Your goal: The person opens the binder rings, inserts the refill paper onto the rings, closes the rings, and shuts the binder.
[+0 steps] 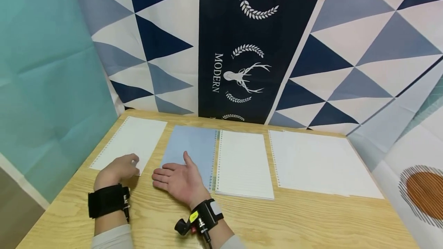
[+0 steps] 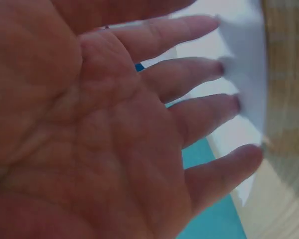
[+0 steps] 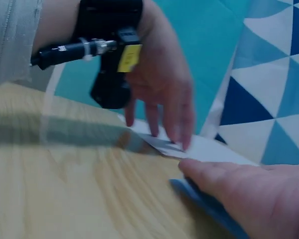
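In the head view my left hand (image 1: 119, 170) is at the near end of a white sheet (image 1: 136, 137) with punched holes along its left edge. The left wrist view shows the palm (image 2: 114, 124) of that hand, its fingers extended and the fingertips right at the sheet (image 2: 244, 45). My right hand (image 1: 180, 180) is turned palm up with its fingers extended, holding nothing. It overlaps the near part of a light blue cover (image 1: 194, 145), punched along its right edge. Both hands also appear in the right wrist view, the left fingertips (image 3: 184, 144) low over the white sheet.
Right of the blue cover lies a stack of lined white pages (image 1: 243, 164) with holes on its left side. Several overlapping white sheets (image 1: 318, 162) spread farther right. Patterned cloth (image 1: 166, 49) rises behind the wooden table (image 1: 294, 218), and a teal cloth (image 1: 52, 68) hangs at left.
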